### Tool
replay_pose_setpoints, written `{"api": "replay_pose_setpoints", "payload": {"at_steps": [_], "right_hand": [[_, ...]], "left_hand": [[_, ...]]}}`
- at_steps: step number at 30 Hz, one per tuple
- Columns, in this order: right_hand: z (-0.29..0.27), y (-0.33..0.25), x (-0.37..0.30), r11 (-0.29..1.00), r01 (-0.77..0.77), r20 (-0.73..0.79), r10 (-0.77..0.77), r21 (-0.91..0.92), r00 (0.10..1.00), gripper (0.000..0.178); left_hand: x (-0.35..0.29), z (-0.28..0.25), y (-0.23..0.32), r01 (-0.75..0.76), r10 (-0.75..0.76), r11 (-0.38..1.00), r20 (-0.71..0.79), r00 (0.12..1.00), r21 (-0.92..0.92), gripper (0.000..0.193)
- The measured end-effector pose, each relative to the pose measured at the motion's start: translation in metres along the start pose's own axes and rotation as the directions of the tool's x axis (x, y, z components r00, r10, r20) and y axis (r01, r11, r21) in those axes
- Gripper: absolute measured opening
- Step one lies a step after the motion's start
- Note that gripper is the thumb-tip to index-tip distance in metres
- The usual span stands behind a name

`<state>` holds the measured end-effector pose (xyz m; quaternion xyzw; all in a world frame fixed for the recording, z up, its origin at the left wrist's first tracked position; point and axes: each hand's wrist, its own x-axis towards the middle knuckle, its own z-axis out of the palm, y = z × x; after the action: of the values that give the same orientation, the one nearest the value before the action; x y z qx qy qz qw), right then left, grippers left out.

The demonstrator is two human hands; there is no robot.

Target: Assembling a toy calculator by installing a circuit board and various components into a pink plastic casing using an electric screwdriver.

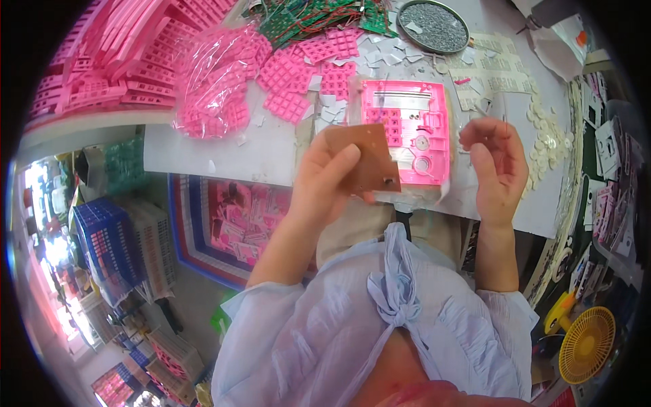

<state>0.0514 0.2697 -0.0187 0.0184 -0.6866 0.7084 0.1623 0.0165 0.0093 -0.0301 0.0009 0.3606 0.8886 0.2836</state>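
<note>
My left hand (325, 173) grips a brown circuit board (366, 157), its thumb flat on the upper face. The board is tilted over the left edge of a pink plastic housing (439, 129) on the table. Inside that housing sit a pink button grid (392, 122), a pale slotted panel and round ring-shaped mounts. My right hand (498, 169) is raised just right of the housing, touching nothing that I can see. Its fingers are loosely curled, with the thumb apart from them.
Pink button grids (285, 71) and a clear bag of pink parts (213, 81) lie left of the housing. Green wired boards (305, 20) and a round tray of small metal pieces (434, 27) stand behind. Pale discs (546, 146) lie rightward; a blue-rimmed bin (186, 224) stands below.
</note>
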Motion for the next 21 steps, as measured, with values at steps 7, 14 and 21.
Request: {"api": "replay_pose_setpoints", "payload": {"at_steps": [7, 14, 21], "right_hand": [[-0.035, -0.040, 0.017, 0.988, -0.111, 0.126, 0.097, 0.105, 0.987, 0.023], [-0.062, -0.028, 0.047, 0.854, -0.508, 0.780, 0.391, -0.111, 0.488, 0.030], [0.004, -0.020, 0.035, 0.959, -0.136, 0.437, 0.237, -0.249, 0.867, 0.021]], "left_hand": [[-0.005, 0.001, -0.001, -0.019, 0.035, 0.995, -0.149, 0.988, 0.102, 0.040], [-0.010, -0.017, -0.004, 0.098, -0.101, 0.982, -0.010, 0.995, -0.164, 0.045], [-0.004, -0.020, -0.003, 0.081, -0.082, 0.996, -0.027, 0.996, -0.039, 0.060]]}}
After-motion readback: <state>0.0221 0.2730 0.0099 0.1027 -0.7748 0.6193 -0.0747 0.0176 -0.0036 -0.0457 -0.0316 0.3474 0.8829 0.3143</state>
